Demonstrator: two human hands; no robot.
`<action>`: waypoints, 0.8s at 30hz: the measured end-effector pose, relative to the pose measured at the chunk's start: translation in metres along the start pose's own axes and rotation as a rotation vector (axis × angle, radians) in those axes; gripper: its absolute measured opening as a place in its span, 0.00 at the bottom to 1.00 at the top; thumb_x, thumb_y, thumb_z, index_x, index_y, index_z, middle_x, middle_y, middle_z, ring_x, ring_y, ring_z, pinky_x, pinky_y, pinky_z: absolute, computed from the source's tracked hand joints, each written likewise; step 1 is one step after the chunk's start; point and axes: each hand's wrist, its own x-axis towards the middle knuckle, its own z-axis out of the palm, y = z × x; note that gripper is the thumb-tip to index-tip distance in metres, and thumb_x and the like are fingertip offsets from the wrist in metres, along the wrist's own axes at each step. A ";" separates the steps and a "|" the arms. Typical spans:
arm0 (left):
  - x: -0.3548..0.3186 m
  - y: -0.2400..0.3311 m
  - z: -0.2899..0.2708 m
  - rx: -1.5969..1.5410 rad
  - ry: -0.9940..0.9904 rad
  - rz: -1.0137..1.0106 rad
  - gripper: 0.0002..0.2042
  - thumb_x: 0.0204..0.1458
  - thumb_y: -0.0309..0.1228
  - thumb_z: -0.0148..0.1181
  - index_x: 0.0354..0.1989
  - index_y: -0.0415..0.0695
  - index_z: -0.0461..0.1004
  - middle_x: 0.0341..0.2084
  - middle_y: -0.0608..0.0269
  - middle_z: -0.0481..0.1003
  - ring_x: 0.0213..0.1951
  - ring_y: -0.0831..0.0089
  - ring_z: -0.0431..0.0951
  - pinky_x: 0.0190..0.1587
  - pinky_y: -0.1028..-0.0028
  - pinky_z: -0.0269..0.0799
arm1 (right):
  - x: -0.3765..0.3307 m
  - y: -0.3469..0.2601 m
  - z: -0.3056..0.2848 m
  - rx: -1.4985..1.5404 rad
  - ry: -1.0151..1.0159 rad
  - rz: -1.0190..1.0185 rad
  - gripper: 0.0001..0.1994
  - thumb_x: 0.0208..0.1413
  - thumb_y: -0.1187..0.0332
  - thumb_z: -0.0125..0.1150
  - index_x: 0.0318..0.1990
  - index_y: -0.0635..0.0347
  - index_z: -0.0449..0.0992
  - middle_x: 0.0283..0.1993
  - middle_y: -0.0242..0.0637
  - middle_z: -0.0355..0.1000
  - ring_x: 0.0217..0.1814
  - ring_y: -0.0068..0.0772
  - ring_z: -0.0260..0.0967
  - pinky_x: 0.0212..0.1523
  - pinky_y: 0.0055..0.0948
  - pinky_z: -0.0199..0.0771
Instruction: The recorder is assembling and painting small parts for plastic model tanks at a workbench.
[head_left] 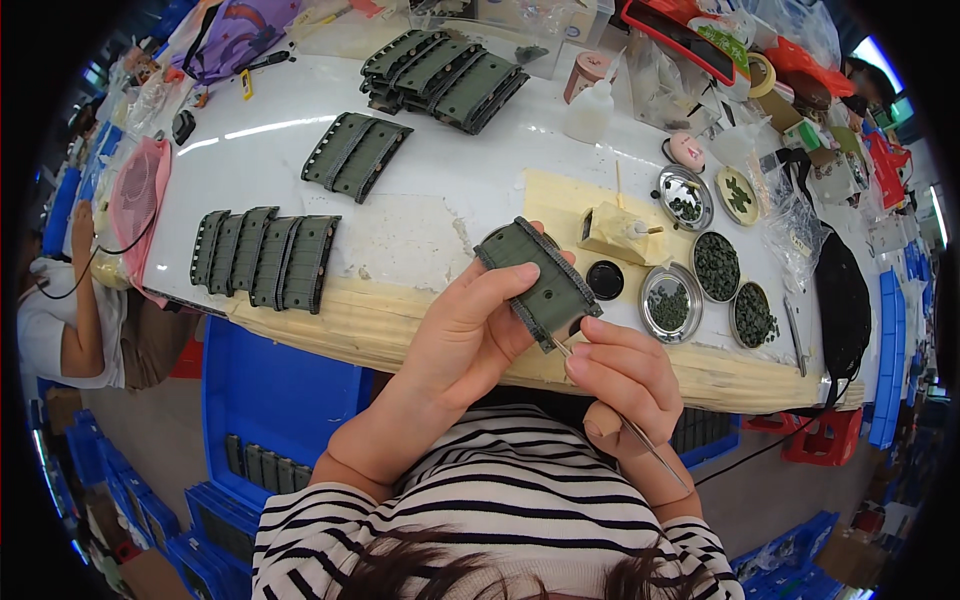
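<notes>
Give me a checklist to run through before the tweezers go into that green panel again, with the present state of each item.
1. Left hand grips the green panel firmly: ok.
2. Right hand pinches the tweezers, tip at the panel's lower edge: ok.
3. A small part sits in the tweezer tip: cannot tell.
4. Round tins of small dark parts lie close by on the right: ok.
5. Panel held above the table edge, not resting on it: ok.
6. Which hole the tip meets: cannot tell.
</notes>
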 end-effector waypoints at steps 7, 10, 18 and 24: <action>0.000 0.001 0.001 0.012 0.001 0.002 0.21 0.59 0.27 0.49 0.61 0.40 0.60 0.50 0.55 0.72 0.51 0.70 0.75 0.54 0.70 0.72 | 0.001 0.000 -0.001 0.011 -0.005 0.009 0.19 0.48 0.63 0.65 0.46 0.64 0.77 0.43 0.40 0.74 0.50 0.46 0.74 0.47 0.33 0.77; -0.001 0.001 0.001 0.010 0.010 0.009 0.21 0.58 0.27 0.49 0.61 0.40 0.60 0.50 0.55 0.72 0.50 0.70 0.75 0.53 0.71 0.73 | 0.001 0.000 0.000 0.000 -0.004 0.007 0.19 0.46 0.66 0.66 0.46 0.64 0.77 0.44 0.40 0.75 0.50 0.45 0.74 0.47 0.33 0.77; -0.001 0.003 0.000 0.015 -0.003 -0.007 0.21 0.58 0.27 0.49 0.61 0.39 0.60 0.50 0.56 0.73 0.51 0.70 0.75 0.54 0.71 0.72 | 0.005 0.000 0.000 -0.039 -0.009 -0.016 0.16 0.44 0.67 0.66 0.43 0.64 0.79 0.41 0.38 0.76 0.48 0.43 0.75 0.45 0.31 0.78; 0.000 0.002 -0.003 0.016 -0.003 -0.020 0.20 0.59 0.26 0.49 0.60 0.39 0.61 0.50 0.56 0.73 0.51 0.70 0.74 0.55 0.70 0.71 | 0.008 0.002 0.002 -0.071 0.008 -0.063 0.14 0.49 0.64 0.64 0.38 0.64 0.80 0.38 0.38 0.76 0.45 0.42 0.76 0.43 0.30 0.79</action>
